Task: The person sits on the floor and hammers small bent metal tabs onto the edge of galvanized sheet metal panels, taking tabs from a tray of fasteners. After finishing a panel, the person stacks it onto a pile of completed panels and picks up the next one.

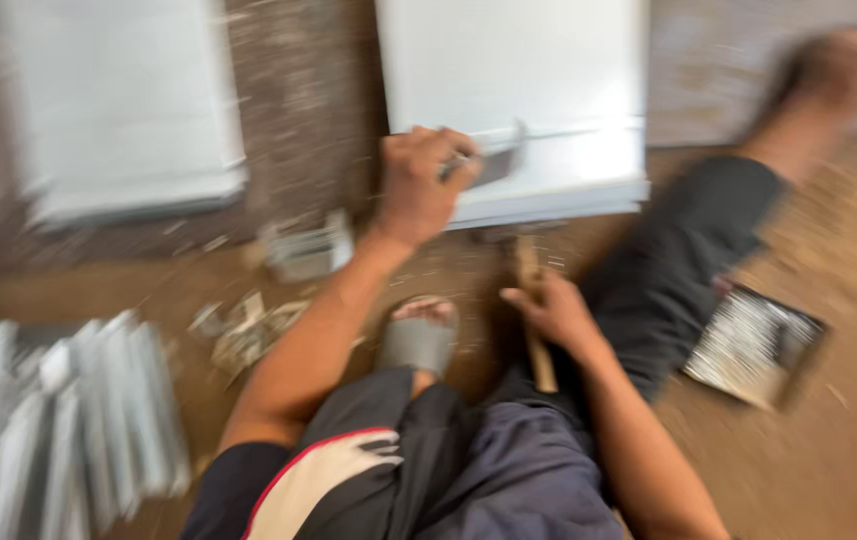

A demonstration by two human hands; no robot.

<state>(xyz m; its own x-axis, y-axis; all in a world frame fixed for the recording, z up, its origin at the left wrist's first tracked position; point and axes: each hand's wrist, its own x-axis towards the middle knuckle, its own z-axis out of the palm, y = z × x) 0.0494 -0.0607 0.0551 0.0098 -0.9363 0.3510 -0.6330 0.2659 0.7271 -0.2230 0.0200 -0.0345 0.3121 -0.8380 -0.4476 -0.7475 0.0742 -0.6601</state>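
Observation:
The picture is blurred by motion. My left hand (420,185) reaches forward and is closed on a small grey metal piece (493,160) at the near edge of a stack of pale metal sheets (518,90). My right hand (553,310) grips a wooden handle (536,320) that points toward the sheets; the tool's head is too blurred to make out. My foot in a grey sandal (418,338) rests between my arms on the brown floor (848,330).
A second stack of pale sheets (118,110) lies at the far left. Several narrow metal strips (68,420) lie at the near left. Small metal scraps (248,330) and a bent bracket (308,250) sit on the floor. A dark flat box (753,345) lies at right beside my outstretched leg (688,260).

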